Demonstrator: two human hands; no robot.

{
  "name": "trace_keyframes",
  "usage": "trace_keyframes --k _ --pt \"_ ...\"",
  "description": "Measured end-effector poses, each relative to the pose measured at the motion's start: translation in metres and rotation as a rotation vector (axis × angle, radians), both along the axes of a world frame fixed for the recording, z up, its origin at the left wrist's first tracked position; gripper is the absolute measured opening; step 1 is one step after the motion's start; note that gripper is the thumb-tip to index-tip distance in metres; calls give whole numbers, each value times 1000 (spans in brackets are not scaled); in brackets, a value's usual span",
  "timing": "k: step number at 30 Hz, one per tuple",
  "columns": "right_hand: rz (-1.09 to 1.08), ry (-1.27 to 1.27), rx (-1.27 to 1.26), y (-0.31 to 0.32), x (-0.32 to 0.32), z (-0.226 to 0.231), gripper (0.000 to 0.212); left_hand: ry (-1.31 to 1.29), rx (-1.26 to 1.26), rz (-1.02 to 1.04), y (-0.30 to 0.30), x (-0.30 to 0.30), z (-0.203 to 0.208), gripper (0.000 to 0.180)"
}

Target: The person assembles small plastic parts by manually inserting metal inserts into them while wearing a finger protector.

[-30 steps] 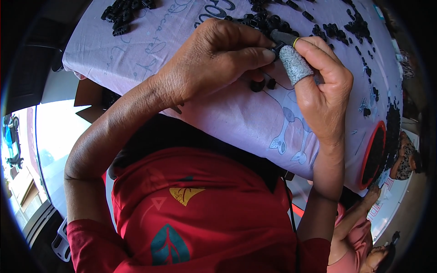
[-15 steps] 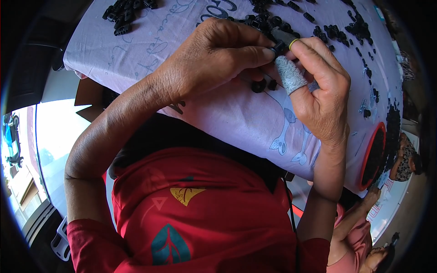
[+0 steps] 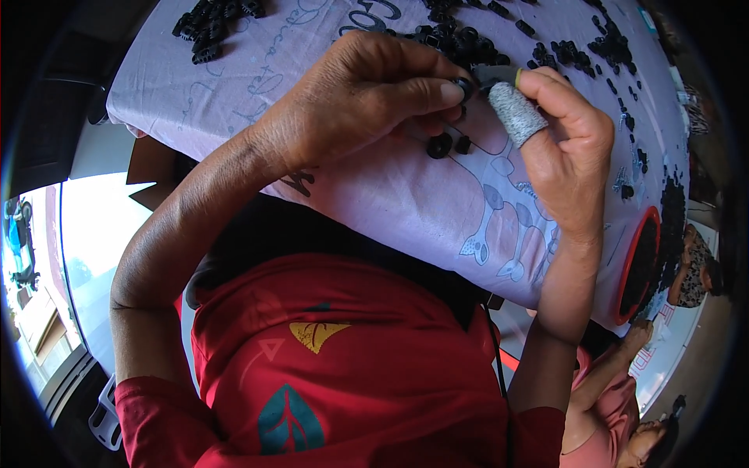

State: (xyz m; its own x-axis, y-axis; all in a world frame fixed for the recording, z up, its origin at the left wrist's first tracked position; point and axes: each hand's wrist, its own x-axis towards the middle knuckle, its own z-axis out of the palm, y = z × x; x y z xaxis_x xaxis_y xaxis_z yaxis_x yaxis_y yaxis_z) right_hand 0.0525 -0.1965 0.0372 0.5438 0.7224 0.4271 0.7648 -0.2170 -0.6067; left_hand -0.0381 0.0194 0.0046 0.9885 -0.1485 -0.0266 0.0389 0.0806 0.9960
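My left hand point(image 3: 374, 90) pinches a small black ring-shaped part point(image 3: 463, 90) between thumb and fingers, above the cloth-covered table. Just to its right is my right hand point(image 3: 558, 132). A grey knitted sleeve point(image 3: 516, 115) covers its thumb, and a dark grey cover point(image 3: 497, 74) with a yellow edge sits on its index finger. Those two tips close together; what they hold, if anything, is too dark to make out. Below the hands, a black round part point(image 3: 439, 145) and a smaller black piece point(image 3: 463, 144) lie on the cloth.
A pale printed tablecloth point(image 3: 390, 203) covers the table. Black parts point(image 3: 468, 43) are heaped beyond my hands, with another pile point(image 3: 209, 27) at far left. A red-rimmed basin point(image 3: 629, 292) of black pieces stands at right. Another person's arm point(image 3: 612, 370) shows at lower right.
My right hand has drawn away to the right from the left hand's fingers. The black part in my left hand has turned and shows its round side more. My left arm has barely moved.
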Motion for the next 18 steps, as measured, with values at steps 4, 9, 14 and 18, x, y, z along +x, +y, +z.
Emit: trace_keyframes --k 4,9,14,18 --pt "-93 64 -96 -11 12 6 13 12 90 53 2 0 3 33" --pt "-117 192 -339 -19 19 8 12 36 76 56 5 -1 6 34" --pt "-92 -103 -213 -11 14 1 15 45 31 96 8 -1 3 32" --pt "-43 -167 -195 -4 8 -2 20 43 35 57 16 -1 6 29"
